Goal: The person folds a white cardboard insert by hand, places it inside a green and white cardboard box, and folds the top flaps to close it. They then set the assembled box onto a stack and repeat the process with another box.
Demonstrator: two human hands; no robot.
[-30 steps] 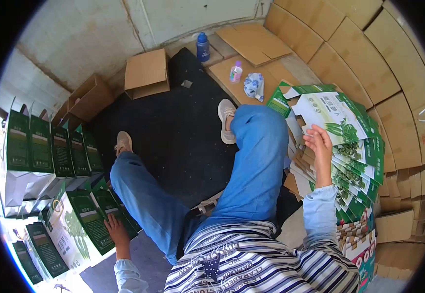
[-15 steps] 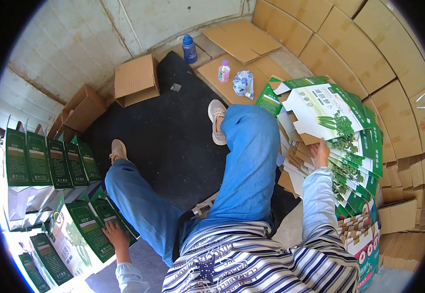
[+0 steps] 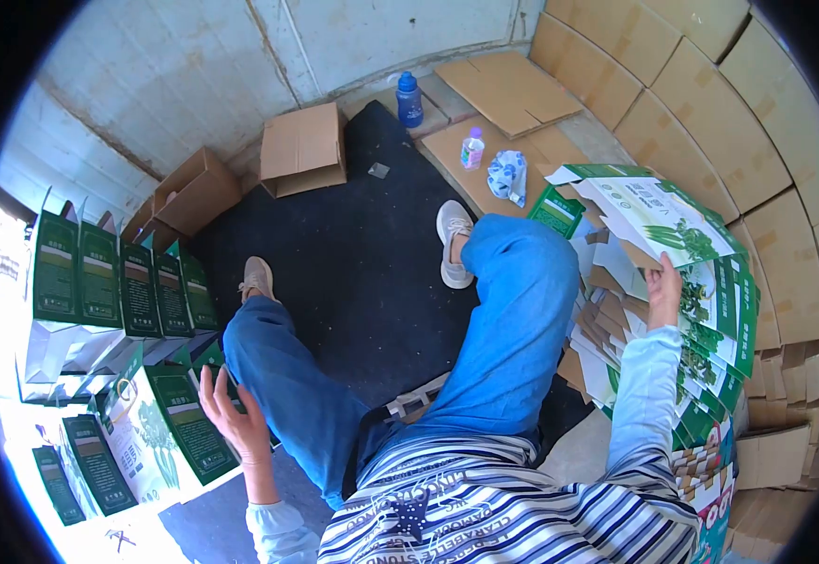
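My right hand (image 3: 663,289) grips the lower edge of a flat green-and-white printed carton (image 3: 630,209), which shows radishes with leafy tops. That carton is tilted above a fanned stack of similar flat cartons (image 3: 710,320) at my right. My left hand (image 3: 238,421) is raised with fingers apart and holds nothing. Close to it stands an opened-up green-and-white carton (image 3: 187,428) with a radish picture on its side. More set-up green cartons (image 3: 71,273) stand in rows at the far left.
A black mat (image 3: 334,282) lies under my feet. Beyond it are an open brown box (image 3: 301,150), a blue bottle (image 3: 409,101), a small purple-capped bottle (image 3: 472,150), a crumpled blue-and-white cloth (image 3: 507,177) and flat cardboard (image 3: 508,89). Stacked brown boxes (image 3: 692,113) line the right side.
My left hand has come off the standing carton and lifted. My right hand has raised the flat carton and tilted it away from the stack. The whole view has shifted slightly.
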